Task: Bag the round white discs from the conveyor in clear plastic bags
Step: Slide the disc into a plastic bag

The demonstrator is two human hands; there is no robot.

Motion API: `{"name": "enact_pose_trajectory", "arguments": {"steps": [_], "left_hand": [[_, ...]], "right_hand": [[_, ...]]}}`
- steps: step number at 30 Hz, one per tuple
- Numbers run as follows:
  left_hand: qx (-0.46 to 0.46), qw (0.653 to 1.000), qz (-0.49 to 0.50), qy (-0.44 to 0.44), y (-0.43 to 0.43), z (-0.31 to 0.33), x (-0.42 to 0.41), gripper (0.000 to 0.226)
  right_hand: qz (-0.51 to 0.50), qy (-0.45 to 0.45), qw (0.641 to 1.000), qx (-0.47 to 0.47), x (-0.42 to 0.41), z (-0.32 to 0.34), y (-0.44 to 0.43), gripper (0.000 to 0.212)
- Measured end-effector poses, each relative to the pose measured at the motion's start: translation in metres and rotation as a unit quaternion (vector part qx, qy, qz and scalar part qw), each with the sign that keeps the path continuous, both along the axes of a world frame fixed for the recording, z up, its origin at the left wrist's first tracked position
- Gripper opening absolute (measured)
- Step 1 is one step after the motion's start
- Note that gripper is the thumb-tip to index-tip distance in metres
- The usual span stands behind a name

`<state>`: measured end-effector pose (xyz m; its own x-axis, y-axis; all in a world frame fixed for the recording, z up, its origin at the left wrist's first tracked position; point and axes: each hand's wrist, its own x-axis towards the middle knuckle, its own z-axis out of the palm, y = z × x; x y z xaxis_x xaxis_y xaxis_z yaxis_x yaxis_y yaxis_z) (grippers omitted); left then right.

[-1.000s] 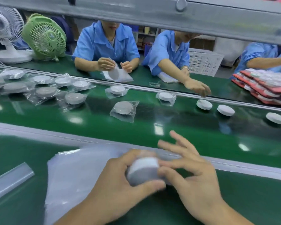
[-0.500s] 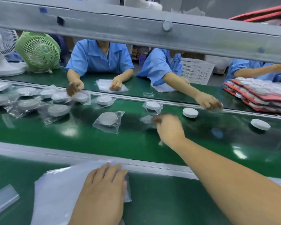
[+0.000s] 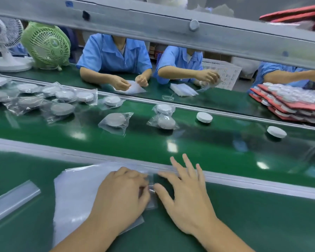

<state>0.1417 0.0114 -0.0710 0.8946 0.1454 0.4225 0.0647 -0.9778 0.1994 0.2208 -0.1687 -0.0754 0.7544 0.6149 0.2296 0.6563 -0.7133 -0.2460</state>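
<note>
Two bare round white discs [image 3: 204, 117] lay flat on the conveyor [image 3: 207, 151] beyond the stack of clear bags [image 3: 76, 188], whose edge the left hand [image 3: 122, 195] covered with curled fingers, grip unclear, while the right hand [image 3: 189, 197] spread its fingers wide beside it.

Factory packing line. Green conveyor belt [image 3: 207, 148] runs between metal side rails [image 3: 44, 148], with workers in matching blue work shirts [image 3: 115, 55] along the far side. Bagged discs [image 3: 115, 120] and loose discs [image 3: 204, 117] on the belt, stack of clear bags [image 3: 76, 188] at the near station, disc-loaded red trays [image 3: 289, 104] stacked far right. Desk fans [image 3: 47, 44] and a white crate [image 3: 224, 73] behind.
</note>
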Motion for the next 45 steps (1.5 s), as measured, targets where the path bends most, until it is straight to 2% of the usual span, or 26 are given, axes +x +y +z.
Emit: {"name": "enact_pose_trajectory", "arguments": {"steps": [2,4,7,12,16,34,45], "left_hand": [[-0.006,1.0,0.008,0.017,-0.002,0.0,-0.001,0.024],[-0.006,1.0,0.01,0.024,-0.002,0.0,-0.002,0.019],[-0.011,1.0,0.009,0.011,-0.001,-0.003,-0.001,0.008],[0.004,1.0,0.025,0.001,0.0,-0.005,0.002,0.014],[0.012,1.0,0.018,-0.015,0.0,-0.006,0.002,0.01],[0.004,1.0,0.011,0.003,-0.003,-0.005,-0.006,0.023],[-0.024,1.0,0.007,-0.005,0.003,-0.002,-0.008,0.018]], "right_hand": [[-0.001,0.035,0.999,-0.042,0.0,0.004,0.008,0.076],[0.001,0.06,0.998,-0.032,-0.001,0.007,0.012,0.073],[-0.023,0.042,0.999,0.022,-0.003,0.007,0.006,0.063],[-0.045,0.039,0.996,0.071,-0.006,0.008,0.008,0.051],[-0.062,0.034,0.995,0.071,-0.003,0.006,0.009,0.05],[-0.067,0.01,0.993,0.092,0.002,-0.001,0.008,0.043],[-0.03,0.008,0.994,0.105,-0.001,0.003,0.005,0.037]]}}
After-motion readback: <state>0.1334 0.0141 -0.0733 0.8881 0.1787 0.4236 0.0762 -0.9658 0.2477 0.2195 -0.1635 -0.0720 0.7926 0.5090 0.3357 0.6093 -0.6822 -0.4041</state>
